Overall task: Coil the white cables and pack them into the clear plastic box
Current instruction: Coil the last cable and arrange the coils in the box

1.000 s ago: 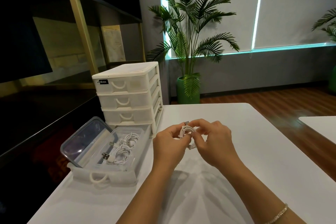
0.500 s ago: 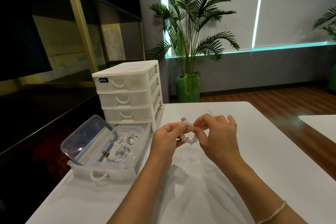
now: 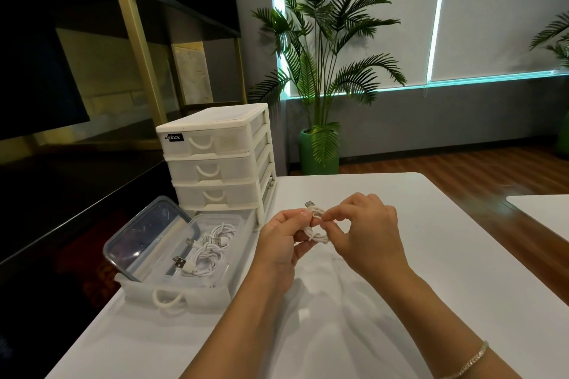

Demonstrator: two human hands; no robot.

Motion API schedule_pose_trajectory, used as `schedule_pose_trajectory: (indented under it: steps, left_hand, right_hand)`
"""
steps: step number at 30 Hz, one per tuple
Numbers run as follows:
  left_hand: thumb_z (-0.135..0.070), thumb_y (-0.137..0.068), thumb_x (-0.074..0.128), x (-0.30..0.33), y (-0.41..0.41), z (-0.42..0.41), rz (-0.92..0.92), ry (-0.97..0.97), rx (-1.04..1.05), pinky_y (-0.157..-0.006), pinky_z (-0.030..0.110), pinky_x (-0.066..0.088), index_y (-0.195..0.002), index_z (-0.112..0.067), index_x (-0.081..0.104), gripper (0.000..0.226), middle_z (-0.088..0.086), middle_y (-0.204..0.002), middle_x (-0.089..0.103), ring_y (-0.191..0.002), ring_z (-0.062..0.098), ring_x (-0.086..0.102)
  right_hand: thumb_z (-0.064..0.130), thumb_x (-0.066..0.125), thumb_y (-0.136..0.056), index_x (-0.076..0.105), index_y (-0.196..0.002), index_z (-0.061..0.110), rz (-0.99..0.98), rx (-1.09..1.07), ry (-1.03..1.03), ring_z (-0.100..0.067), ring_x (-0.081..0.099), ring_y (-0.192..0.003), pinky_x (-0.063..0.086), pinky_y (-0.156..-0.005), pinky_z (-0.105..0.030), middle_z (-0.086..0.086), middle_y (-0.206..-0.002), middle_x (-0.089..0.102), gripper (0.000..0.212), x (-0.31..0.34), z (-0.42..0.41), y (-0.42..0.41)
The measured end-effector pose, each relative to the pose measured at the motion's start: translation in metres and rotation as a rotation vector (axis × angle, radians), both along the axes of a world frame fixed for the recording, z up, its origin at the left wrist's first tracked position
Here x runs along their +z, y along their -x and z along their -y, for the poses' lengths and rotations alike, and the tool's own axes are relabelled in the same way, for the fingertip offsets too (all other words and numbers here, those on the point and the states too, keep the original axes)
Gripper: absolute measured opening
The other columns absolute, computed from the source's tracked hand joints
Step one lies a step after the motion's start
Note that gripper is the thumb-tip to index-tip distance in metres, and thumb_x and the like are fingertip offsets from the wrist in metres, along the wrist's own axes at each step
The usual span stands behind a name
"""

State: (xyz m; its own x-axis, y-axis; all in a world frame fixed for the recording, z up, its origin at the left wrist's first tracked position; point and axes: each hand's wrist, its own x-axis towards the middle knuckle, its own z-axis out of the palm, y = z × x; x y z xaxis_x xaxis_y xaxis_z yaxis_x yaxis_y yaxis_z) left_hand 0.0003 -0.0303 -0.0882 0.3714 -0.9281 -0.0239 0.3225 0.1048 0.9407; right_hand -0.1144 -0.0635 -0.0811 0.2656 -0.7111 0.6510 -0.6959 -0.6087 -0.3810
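A small coil of white cable [image 3: 317, 232] hangs between both hands above the white table [image 3: 400, 255]. My left hand [image 3: 281, 248] grips the coil from the left. My right hand [image 3: 366, 235] pinches its upper part from the right. A metal USB plug [image 3: 310, 204] sticks up out of the bundle. To the left lies the clear plastic box [image 3: 240, 221], open, set inside a pulled-out drawer [image 3: 172, 295]. Coiled white cables [image 3: 206, 252] with USB plugs lie inside the box. Its clear lid [image 3: 144, 231] leans up at the left.
A white three-drawer organiser [image 3: 215, 160] stands behind the box at the table's left rear. The table's left edge runs just beside the drawer. A potted palm [image 3: 320, 71] stands on the floor beyond the table. Another white table [image 3: 542, 212] shows at the right.
The hands have drawn slightly apart and the coil has turned between them. The USB plug now sticks up above the fingers.
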Motion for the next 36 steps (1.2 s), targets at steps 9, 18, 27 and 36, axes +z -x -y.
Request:
schedule_pose_trajectory:
  steps: [9, 18, 27, 36]
  left_hand:
    - [-0.014, -0.094, 0.051, -0.0012, 0.0074, 0.0008, 0.069, -0.017, -0.095, -0.075, 0.024, 0.056, -0.101, -0.016, 0.065, 0.015, 0.003, -0.093, 0.071, -0.082, 0.015, 0.067]
    - [-0.007, -0.093, 0.05, -0.0006, 0.0062, -0.0017, 0.051, 0.006, -0.212, -0.08, 0.027, 0.056, -0.099, -0.016, 0.065, 0.018, 0.002, -0.089, 0.073, -0.082, 0.016, 0.069]
    - [0.007, -0.086, 0.051, -0.0023, 0.0028, 0.0005, 0.068, 0.02, -0.248, -0.077, 0.026, 0.055, -0.099, -0.007, 0.068, 0.026, 0.01, -0.092, 0.07, -0.082, 0.019, 0.064]
    - [-0.013, -0.091, 0.058, -0.005, -0.0009, 0.0043, 0.505, 0.043, -0.033, -0.088, 0.029, 0.052, -0.111, -0.02, 0.066, 0.023, 0.0, -0.106, 0.069, -0.097, 0.017, 0.062]
  right_hand:
    - [0.036, 0.066, -0.081, 0.072, -0.091, 0.015, 0.047, 0.01, -0.143, -0.009, 0.05, -0.079, 0.045, -0.087, -0.031, 0.001, -0.099, 0.064, 0.024, 0.0034, -0.0006, 0.0053]
    - [0.029, 0.073, -0.076, 0.059, -0.074, 0.017, 0.106, 0.084, -0.155, -0.008, 0.047, -0.063, 0.039, -0.058, -0.011, 0.007, -0.076, 0.051, 0.018, 0.0027, -0.0002, 0.0073]
    - [0.018, 0.07, -0.079, 0.064, -0.082, 0.013, 0.192, 0.111, -0.14, -0.006, 0.052, -0.059, 0.043, -0.057, -0.01, 0.006, -0.071, 0.056, 0.008, -0.0004, 0.0023, 0.0074]
    - [0.014, 0.068, -0.079, 0.048, -0.08, 0.023, 0.38, 0.149, -0.384, -0.011, 0.054, -0.062, 0.045, -0.055, -0.017, 0.005, -0.07, 0.057, 0.022, 0.0043, 0.0018, 0.0073]
